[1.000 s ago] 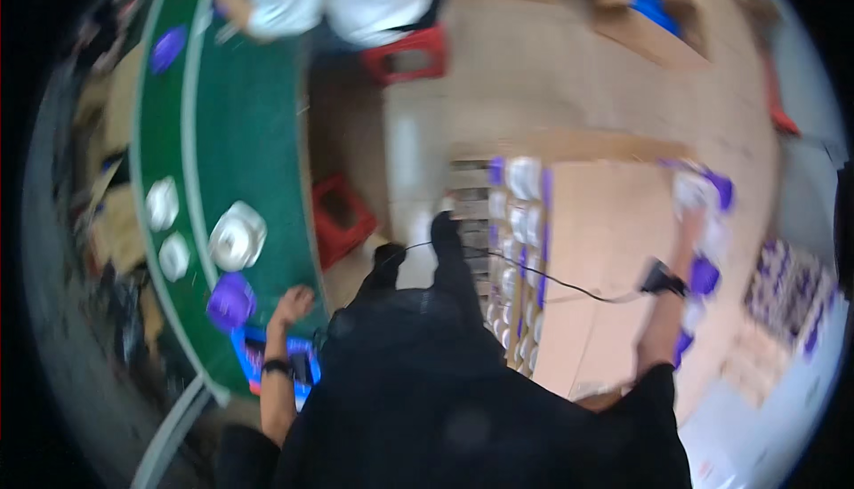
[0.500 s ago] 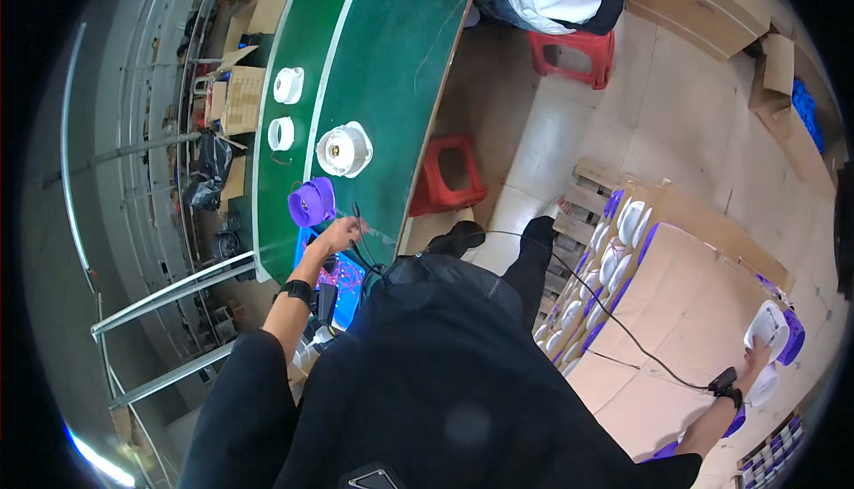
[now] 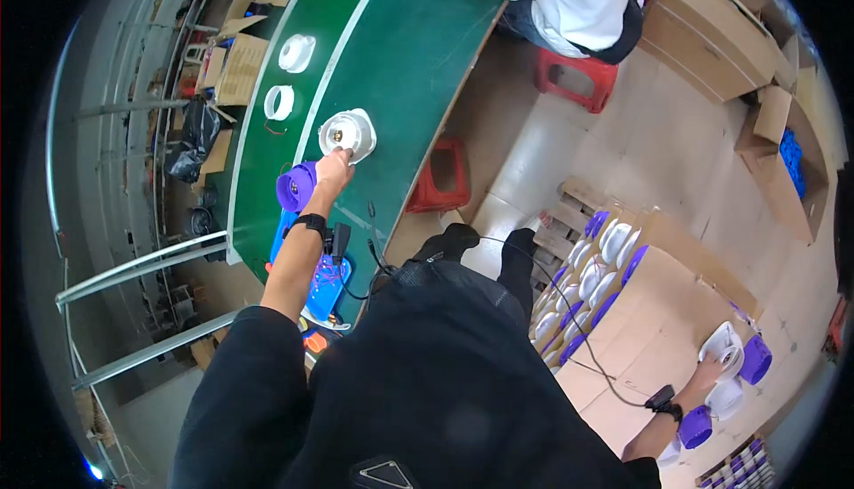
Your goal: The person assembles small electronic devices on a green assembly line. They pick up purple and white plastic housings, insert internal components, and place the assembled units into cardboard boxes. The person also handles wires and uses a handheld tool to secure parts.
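At the green table, my left hand (image 3: 334, 170) has its fingers closed at the near rim of a white round housing (image 3: 361, 132) with a brass-coloured centre. Just beside that hand sits a purple round housing (image 3: 296, 188). Far to the right, my right hand (image 3: 709, 371) grips a white housing (image 3: 717, 341) at the edge of a cardboard sheet (image 3: 658, 329); its fingers are partly hidden. Around it are a purple housing (image 3: 756, 360), another white housing (image 3: 725, 397) and a second purple one (image 3: 695, 427).
A white ring (image 3: 278, 103) and another white housing (image 3: 296, 53) stand farther along the table. A blue tray (image 3: 327, 292) lies by my left forearm. A black cable (image 3: 592, 356) crosses my lap. Rows of white and purple housings (image 3: 592, 276) flank the cardboard. A person (image 3: 569, 0) sits beyond.
My left hand has moved from beside the purple housing and black cable up to the white round housing. My right hand stays with its white housing; the view has shifted.
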The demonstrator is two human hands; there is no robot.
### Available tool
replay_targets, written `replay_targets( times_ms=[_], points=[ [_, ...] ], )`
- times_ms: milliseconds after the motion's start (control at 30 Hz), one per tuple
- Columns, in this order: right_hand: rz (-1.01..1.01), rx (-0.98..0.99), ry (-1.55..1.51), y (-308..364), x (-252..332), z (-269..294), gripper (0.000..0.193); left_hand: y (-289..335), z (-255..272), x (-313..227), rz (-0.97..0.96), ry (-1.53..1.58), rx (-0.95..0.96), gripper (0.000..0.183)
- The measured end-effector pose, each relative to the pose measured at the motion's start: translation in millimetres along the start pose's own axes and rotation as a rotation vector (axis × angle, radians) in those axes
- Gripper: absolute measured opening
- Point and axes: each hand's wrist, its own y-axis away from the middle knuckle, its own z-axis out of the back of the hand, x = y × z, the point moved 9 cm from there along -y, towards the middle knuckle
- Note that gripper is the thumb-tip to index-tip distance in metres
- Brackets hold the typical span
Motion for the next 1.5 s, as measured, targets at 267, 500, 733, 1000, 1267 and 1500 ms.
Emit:
replay_targets(
  times_ms=[267, 500, 733, 1000, 1267, 1500],
  points=[
    [0.274, -0.118, 0.019, 129, 124, 89, 0.032, -14, 8, 45, 0.124, 0.393, -0.204, 0.019],
    [0.86, 0.244, -0.507, 241, 375, 101, 0.017, 20, -4, 62, 0.049, 0.728, -0.365, 0.033],
    [1.377, 0.337, -0.255, 421, 655, 107, 0.024, 53, -80, 86, -0.167, 1.189, -0.223, 0.022],
    [1.824, 0.211, -0.112, 540, 862, 80, 0.025, 112, -160, 146, 0.317, 1.65, -0.165, 0.015],
    [1.906, 0.61, 0.127, 538, 924, 18, 0.028, 133, -111, 233, 0.891, 1.141, -0.916, 0.021],
    [2.094, 0.584, -0.067, 566, 939, 64, 0.029, 120, -232, 221, 1.161, 1.234, -0.4, 0.053]
  ],
)
